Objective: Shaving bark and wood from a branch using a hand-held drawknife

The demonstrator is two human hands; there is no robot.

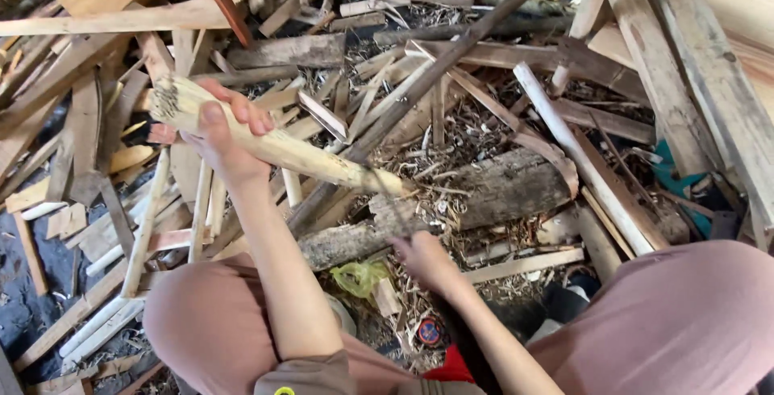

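My left hand (224,139) grips a pale, peeled wooden stake (298,153) near its thick, rough-cut end. The stake slants down to the right. Its tapered tip rests on a dark, weathered log (500,189) lying across the ground in front of me. My right hand (425,259) is lower, just in front of the log, its fingers closed and blurred. A thin dark tool (387,201) runs from this hand up towards the stake's tip. It is seen edge-on, and its kind is hard to tell.
Split boards, sticks and shavings cover the ground on all sides. A long dark pole (451,52) crosses diagonally behind the stake. Heavy planks (709,81) lean at the right. My knees in pink cloth (685,322) frame the bottom, with a crumpled yellow-green bag (359,276) between them.
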